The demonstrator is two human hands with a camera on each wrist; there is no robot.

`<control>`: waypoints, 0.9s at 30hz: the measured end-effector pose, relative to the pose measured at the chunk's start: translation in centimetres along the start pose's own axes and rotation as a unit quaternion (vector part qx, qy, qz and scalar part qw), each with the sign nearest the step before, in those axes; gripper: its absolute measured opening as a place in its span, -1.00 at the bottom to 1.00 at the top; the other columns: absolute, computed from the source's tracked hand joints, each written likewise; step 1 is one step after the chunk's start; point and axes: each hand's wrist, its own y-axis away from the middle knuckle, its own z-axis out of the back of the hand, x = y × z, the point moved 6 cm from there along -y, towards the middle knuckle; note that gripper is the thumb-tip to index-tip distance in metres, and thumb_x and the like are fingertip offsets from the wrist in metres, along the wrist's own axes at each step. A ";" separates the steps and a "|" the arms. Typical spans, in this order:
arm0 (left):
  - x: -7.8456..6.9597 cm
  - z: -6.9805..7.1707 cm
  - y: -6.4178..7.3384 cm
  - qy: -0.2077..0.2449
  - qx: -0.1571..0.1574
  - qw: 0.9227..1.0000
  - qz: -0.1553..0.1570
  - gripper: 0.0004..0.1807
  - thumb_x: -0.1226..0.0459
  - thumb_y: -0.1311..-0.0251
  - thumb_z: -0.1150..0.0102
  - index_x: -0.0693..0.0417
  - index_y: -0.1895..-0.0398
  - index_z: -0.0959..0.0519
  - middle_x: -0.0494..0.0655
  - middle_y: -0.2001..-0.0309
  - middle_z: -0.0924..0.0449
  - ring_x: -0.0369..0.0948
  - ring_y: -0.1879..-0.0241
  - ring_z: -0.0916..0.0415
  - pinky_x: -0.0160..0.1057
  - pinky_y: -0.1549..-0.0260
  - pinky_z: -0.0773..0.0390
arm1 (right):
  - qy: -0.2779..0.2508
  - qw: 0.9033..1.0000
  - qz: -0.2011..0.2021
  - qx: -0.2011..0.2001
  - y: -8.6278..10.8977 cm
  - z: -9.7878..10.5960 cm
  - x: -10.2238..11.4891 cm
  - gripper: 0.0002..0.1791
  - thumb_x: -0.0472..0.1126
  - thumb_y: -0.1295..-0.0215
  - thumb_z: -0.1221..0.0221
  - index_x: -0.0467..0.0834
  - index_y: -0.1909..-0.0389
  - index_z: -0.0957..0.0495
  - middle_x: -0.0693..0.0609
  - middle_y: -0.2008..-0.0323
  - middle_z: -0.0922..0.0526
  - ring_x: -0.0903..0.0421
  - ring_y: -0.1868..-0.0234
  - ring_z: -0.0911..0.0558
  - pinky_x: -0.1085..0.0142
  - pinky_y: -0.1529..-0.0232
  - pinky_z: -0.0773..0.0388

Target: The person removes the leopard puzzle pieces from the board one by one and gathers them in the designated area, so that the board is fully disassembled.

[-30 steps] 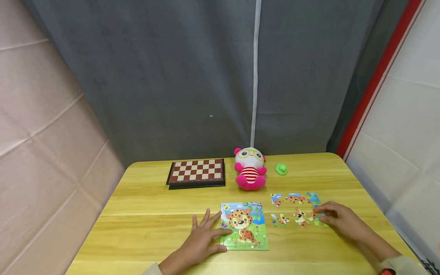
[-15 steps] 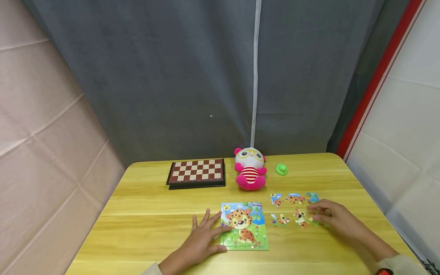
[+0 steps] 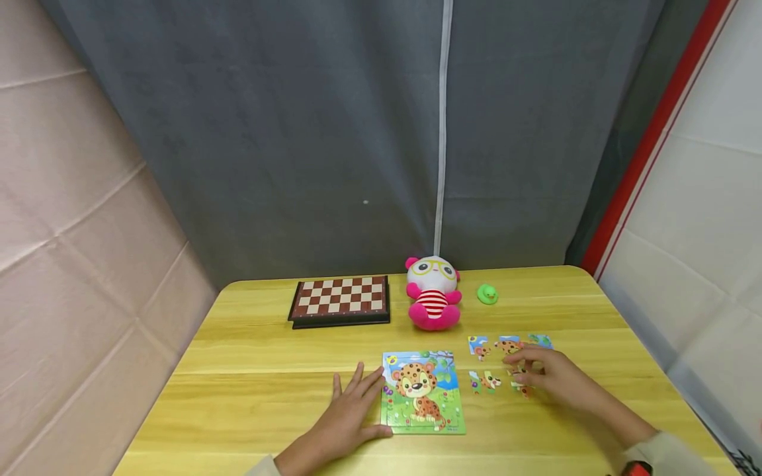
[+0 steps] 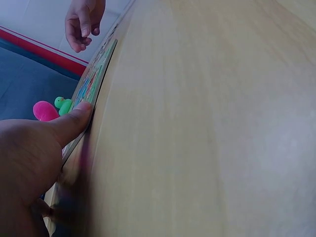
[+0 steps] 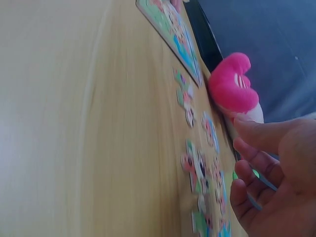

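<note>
From far away, I am watching the right hand (image 3: 553, 373) hanging over some thin puzzle pieces (image 3: 478, 346). Its fingers are curling loosely, and I am seeing nothing between the thumb and the fingers, so it is holding no piece. One spotty piece (image 3: 522, 391) is lying partly hidden under the fingertips. A piece with a flower and part of a face (image 3: 486, 381) is lying just to its left, and the others are sitting in a row behind.

The left hand (image 3: 348, 420) is spreading its fingers and gripping nothing. Its thumb is touching the near left corner of the leopard picture board (image 3: 423, 393), which is lying flat, left of the pieces. If that thumb is pushing too hard, I am thinking the board could slide or turn.

The pieces are lying very close together, so I am worrying that a low fingertip could knock a neighbor crooked. Being so thin, a piece could also slip from a weak pinch.

Farther back on the table (image 3: 256, 390), a pink toy panda (image 3: 433, 301), a green duck (image 3: 487, 295) and a checkered board (image 3: 342, 297) are sitting well apart from both hands.
</note>
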 end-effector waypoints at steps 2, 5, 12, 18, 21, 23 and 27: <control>0.0 -0.1 0.0 -0.001 0.002 1.000 0.001 0.07 -0.40 -0.19 -0.07 0.04 -0.61 -0.19 -0.13 -0.66 0.02 0.22 -0.62 0.18 0.64 -0.32 0.25 | 0.002 1.000 -0.011 0.005 -0.4 -0.5 0.3 -0.71 -0.26 -0.36 -0.32 -0.23 -0.06 -0.68 -0.08 0.14 -0.66 0.28 0.08 -0.54 0.38 0.28 -0.59; 0.0 -0.1 0.0 -0.001 0.001 1.000 0.000 0.07 -0.41 -0.19 -0.07 0.05 -0.61 -0.20 -0.13 -0.66 0.02 0.22 -0.62 0.18 0.63 -0.32 0.25 | -0.014 1.000 -0.015 0.019 -0.9 -1.4 0.7 -0.69 -0.27 -0.35 -0.32 -0.26 -0.08 -0.67 -0.09 0.15 -0.61 0.13 0.19 -0.55 0.33 0.41 -0.62; 0.1 -0.1 0.0 0.001 0.000 1.000 -0.002 0.06 -0.40 -0.20 -0.08 0.06 -0.60 -0.21 -0.13 -0.66 0.02 0.23 -0.61 0.18 0.64 -0.32 0.25 | 0.007 1.000 0.016 0.024 -1.8 -2.9 1.9 -0.72 -0.23 -0.35 -0.34 -0.19 -0.05 -0.70 -0.04 0.06 -0.66 0.12 0.18 -0.52 0.38 0.23 -0.52; 0.1 -0.2 0.1 0.000 -0.001 1.000 -0.003 0.06 -0.40 -0.18 -0.10 0.06 -0.59 -0.23 -0.12 -0.66 0.02 0.24 -0.61 0.17 0.65 -0.31 0.25 | 0.008 0.999 0.005 0.050 -2.6 -4.4 2.5 -0.73 -0.21 -0.36 -0.33 -0.11 -0.06 -0.70 0.02 0.03 -0.67 -0.10 0.01 -0.58 0.38 0.12 -0.53; 0.1 -0.2 0.0 0.000 -0.001 1.000 -0.002 0.06 -0.40 -0.18 -0.10 0.06 -0.60 -0.22 -0.13 -0.66 0.02 0.23 -0.61 0.18 0.65 -0.31 0.26 | 0.021 0.998 -0.009 0.058 -3.0 -5.1 2.8 -0.73 -0.17 -0.36 -0.34 -0.04 -0.06 -0.71 0.13 0.03 -0.68 -0.20 -0.20 -0.54 0.33 -0.11 -0.52; 0.2 -0.3 0.0 0.000 -0.001 1.000 -0.001 0.07 -0.40 -0.18 -0.10 0.05 -0.60 -0.22 -0.13 -0.66 0.02 0.23 -0.61 0.18 0.65 -0.31 0.26 | 0.031 0.998 -0.007 0.058 -3.3 -5.5 3.1 -0.72 -0.15 -0.36 -0.34 -0.01 -0.06 -0.71 0.17 0.08 -0.69 -0.15 -0.23 -0.54 0.33 -0.27 -0.44; 0.2 -0.3 0.0 0.000 -0.001 1.000 -0.002 0.07 -0.40 -0.17 -0.10 0.06 -0.59 -0.23 -0.13 -0.66 0.02 0.23 -0.61 0.17 0.65 -0.31 0.25 | 0.018 0.998 0.015 0.065 -3.7 -6.5 3.9 -0.71 -0.19 -0.35 -0.34 -0.08 -0.07 -0.71 0.11 0.14 -0.70 0.06 0.07 -0.58 0.38 -0.13 -0.49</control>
